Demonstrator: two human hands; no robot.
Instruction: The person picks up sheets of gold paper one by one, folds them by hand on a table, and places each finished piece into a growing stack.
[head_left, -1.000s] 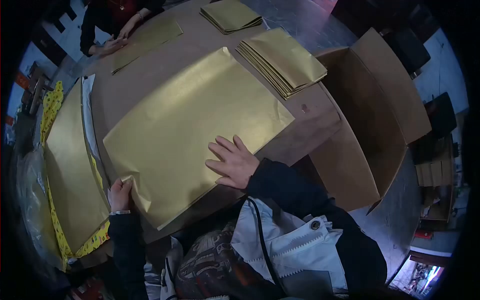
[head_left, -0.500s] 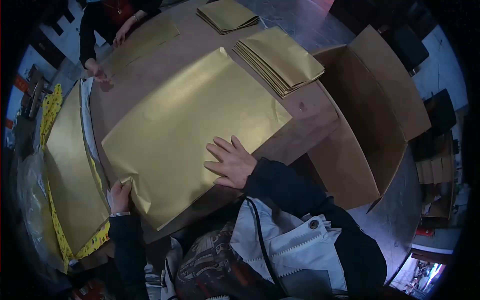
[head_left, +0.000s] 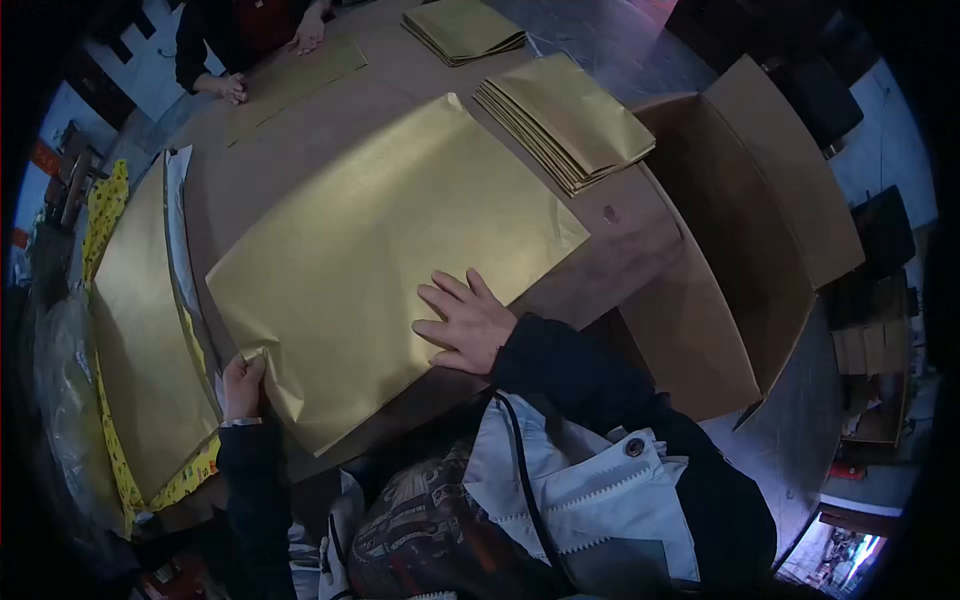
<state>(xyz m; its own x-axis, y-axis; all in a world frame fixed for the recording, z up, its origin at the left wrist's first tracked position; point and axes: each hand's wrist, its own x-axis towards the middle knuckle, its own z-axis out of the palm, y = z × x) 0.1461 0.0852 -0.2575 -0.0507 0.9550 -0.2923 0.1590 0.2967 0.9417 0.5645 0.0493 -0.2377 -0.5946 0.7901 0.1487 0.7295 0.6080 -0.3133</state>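
Observation:
A large sheet of gold paper (head_left: 380, 230) lies at an angle on the brown tabletop (head_left: 310, 125) before me. My left hand (head_left: 242, 388) pinches its near left edge between thumb and fingers, and the paper creases there. Spread flat on the sheet near its front edge is my right hand (head_left: 466, 322), fingers apart. Beyond the sheet's upper right side sits a stack of folded gold paper (head_left: 565, 120), with a smaller folded stack (head_left: 465, 30) farther back.
An open cardboard box (head_left: 690, 330) stands at the right against the table. More gold sheets (head_left: 145, 330) lie at the left over yellow patterned wrapping (head_left: 105, 215), beside clear plastic (head_left: 65, 380). Across the table, a co-worker's hands (head_left: 233, 88) are at another gold sheet (head_left: 295, 88).
My hands keep the same hold and place on the sheet. The co-worker's hands have shifted over their gold sheet, one moving up and right. The view has turned very slightly.

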